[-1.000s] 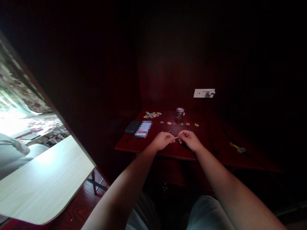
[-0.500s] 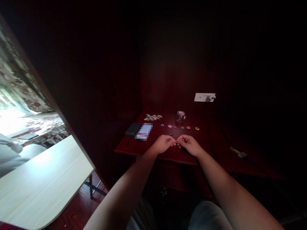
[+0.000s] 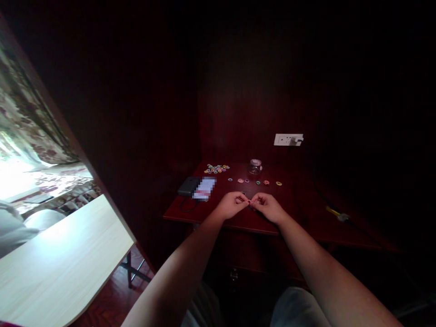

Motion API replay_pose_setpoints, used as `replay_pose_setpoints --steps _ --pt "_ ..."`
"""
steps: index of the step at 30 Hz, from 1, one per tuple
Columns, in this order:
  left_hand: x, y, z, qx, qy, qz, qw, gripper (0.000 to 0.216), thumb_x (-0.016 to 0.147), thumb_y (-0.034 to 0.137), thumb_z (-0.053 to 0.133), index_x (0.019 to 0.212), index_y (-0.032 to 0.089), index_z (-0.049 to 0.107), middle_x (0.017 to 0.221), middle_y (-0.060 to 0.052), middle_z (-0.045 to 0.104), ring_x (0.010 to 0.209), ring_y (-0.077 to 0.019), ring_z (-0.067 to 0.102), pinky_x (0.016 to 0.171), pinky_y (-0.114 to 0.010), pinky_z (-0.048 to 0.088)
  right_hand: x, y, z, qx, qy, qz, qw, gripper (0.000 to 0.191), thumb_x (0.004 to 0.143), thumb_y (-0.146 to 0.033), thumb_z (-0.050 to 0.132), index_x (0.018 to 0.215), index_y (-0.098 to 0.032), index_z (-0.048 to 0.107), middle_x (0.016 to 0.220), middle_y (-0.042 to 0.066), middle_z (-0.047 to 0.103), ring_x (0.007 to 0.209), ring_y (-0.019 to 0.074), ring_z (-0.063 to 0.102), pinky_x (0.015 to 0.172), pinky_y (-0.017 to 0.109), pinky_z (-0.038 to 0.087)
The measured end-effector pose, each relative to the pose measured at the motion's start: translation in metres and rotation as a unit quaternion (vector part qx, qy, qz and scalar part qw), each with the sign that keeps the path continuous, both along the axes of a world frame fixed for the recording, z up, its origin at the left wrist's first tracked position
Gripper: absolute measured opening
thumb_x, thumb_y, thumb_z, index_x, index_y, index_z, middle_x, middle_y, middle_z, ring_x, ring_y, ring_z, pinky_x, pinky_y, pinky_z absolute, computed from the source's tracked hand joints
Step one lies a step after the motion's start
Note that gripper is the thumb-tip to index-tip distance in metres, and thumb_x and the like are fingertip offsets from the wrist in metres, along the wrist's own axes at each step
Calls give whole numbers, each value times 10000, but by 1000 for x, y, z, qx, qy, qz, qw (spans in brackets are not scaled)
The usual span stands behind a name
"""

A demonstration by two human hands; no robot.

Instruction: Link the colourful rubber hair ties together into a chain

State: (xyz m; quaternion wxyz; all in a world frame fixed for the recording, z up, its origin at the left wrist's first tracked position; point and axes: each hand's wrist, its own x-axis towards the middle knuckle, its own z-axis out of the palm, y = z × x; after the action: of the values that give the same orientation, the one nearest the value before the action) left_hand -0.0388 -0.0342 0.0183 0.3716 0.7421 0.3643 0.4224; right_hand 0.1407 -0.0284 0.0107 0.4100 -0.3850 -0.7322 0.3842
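Note:
My left hand and my right hand meet low over the dark red desk, near its front edge. Fingertips of both are pinched on a tiny reddish loop, which looks like a hair tie; the fingers hide most of it. Just behind my left fingers lies a dark ring, partly covered. Farther back runs a row of small hair ties: a light blue one, pink ones, a purple one, a green one, red-orange ones and a yellow one.
A pile of mixed hair ties lies at the back left. A clear jar stands behind the row. Left are a black box with a cable and a blurred phone. A yellow-and-grey cable end lies right, below a wall socket.
Both hands stay together at nearly the same spot, with the fingertips drawn a little closer. More of the reddish loop shows between them. The view has shifted slightly.

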Motion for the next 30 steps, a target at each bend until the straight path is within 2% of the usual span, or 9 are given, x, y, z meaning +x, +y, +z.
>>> replay_pose_setpoints --steps 7,10,16,22,30 --pt "0 0 -2 -9 -25 3 1000 176 702 270 604 741 103 565 638 -20 594 544 -77 520 496 -163 362 0 -1 -2 29 -15 -11 999 268 702 -414 613 705 -150 568 525 -29 505 461 78 407 456 202 301" --pt "1 0 -2 -14 -32 -6 999 140 695 229 601 727 103 549 610 -5 569 514 -60 483 478 -155 339 1 0 -2 14 8 1 1000 268 699 -411 620 711 -147 572 537 -22 526 469 81 430 463 201 312" --pt "2 1 -2 -26 -41 -36 998 93 691 171 583 741 105 540 671 -30 601 561 -70 516 516 -170 384 -2 -1 0 -22 56 25 998 260 676 -389 645 698 -151 542 570 -11 554 477 86 472 467 203 344" --pt "2 0 -2 -35 -54 -49 997 181 662 226 644 748 112 533 669 -26 601 583 -84 546 544 -188 410 -3 1 -3 8 47 24 999 227 701 -360 625 711 -157 524 539 -33 516 450 71 430 437 189 308" --pt "3 5 -5 -47 -58 -44 996 126 696 197 589 760 116 517 687 -50 638 570 -89 570 554 -201 439 -3 -2 0 6 48 22 999 204 681 -315 634 698 -157 507 495 -49 486 434 65 413 429 183 295"
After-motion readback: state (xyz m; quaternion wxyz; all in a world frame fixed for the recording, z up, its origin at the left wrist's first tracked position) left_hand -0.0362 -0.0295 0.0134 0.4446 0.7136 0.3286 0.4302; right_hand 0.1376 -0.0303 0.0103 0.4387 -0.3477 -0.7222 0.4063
